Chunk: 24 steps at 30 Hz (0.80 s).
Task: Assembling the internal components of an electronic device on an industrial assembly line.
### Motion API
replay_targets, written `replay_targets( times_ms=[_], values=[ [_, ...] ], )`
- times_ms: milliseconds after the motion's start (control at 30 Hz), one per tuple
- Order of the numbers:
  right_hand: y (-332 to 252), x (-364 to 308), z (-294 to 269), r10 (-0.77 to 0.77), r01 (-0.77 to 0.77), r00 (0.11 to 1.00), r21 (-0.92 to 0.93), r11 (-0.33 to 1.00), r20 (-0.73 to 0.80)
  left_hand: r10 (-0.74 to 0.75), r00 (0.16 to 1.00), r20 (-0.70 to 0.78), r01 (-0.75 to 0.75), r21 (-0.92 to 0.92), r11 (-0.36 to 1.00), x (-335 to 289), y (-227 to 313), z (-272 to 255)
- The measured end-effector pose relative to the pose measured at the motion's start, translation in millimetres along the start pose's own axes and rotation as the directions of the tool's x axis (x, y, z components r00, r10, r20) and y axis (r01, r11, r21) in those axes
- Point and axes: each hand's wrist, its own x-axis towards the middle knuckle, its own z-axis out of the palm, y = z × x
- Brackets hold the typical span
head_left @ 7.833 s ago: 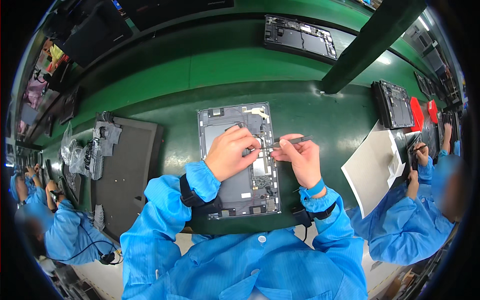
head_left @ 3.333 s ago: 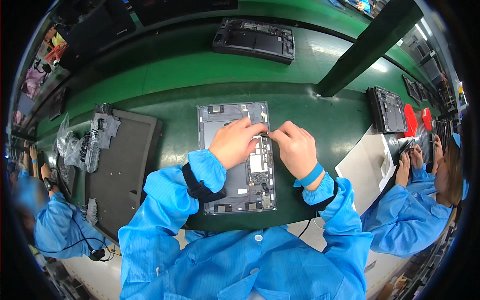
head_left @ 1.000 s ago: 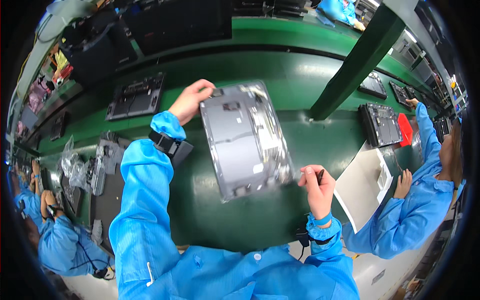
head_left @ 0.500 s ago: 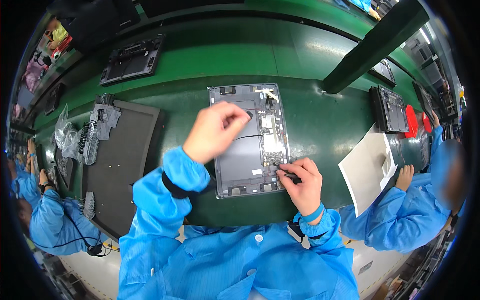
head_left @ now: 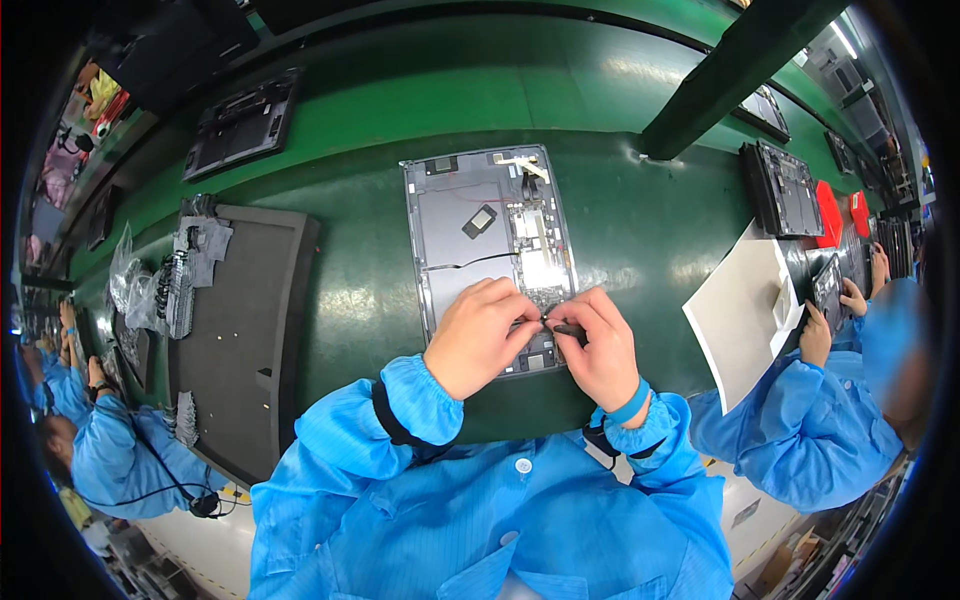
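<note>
In front of me lies an opened laptop chassis (head_left: 455, 210), its green-and-silver circuit board (head_left: 540, 265) running along the right side. A loose dark rectangular part with a pale label (head_left: 480, 222) rests at an angle inside the chassis. A black cable (head_left: 470, 263) crosses the casing from the board. My left hand (head_left: 482, 335) is closed, thumb and fingers pinched at the board's lower end; whatever is between them is hidden. Close beside it, my right hand (head_left: 600, 345) pinches a slim dark tool (head_left: 570, 331), whose exact kind I cannot make out, fingertips nearly meeting the left ones.
To the left sits a dark foam-lined tray (head_left: 235, 350), with dark parts and clear plastic wrap (head_left: 130, 280) beside it. On the right are a white board (head_left: 740, 310), stacked chassis (head_left: 785, 190) and a red bin (head_left: 828, 215). A dark post (head_left: 745, 80) rises ahead; co-workers flank me.
My left hand has come down from the chassis's upper middle to the board's lower end beside my right hand. The dark part it held now lies loose in the chassis.
</note>
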Motion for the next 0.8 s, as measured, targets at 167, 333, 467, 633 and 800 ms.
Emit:
replay_targets(
  times_ms=[167,333,467,633,800],
  values=[
    [1.4,4.3,-10.4,-0.043,0.037,0.992,0.051,0.998,0.122,0.056,0.998,-0.006,-0.055,0.036,0.998,9.6,2.3,3.1],
    [4.4,2.4,-8.9,-0.018,0.007,0.993,0.1,0.995,0.112,0.063,0.997,0.035,-0.064,0.025,0.998,11.0,-0.5,3.6],
    [2.6,0.1,-9.3,-0.042,0.037,0.998,0.102,0.994,0.05,0.001,1.0,0.022,0.0,-0.031,1.0,10.1,2.8,4.5],
    [10.7,-4.8,-2.6,-0.068,0.066,0.997,0.085,0.994,0.021,-0.067,0.998,0.015,0.068,-0.081,0.994,8.5,4.1,8.0],
    [11.9,-1.4,-5.7,-0.16,0.16,0.987,0.007,0.987,-0.001,-0.217,0.976,-0.02,0.212,-0.138,0.967,2.3,12.5,4.1]
  ],
)
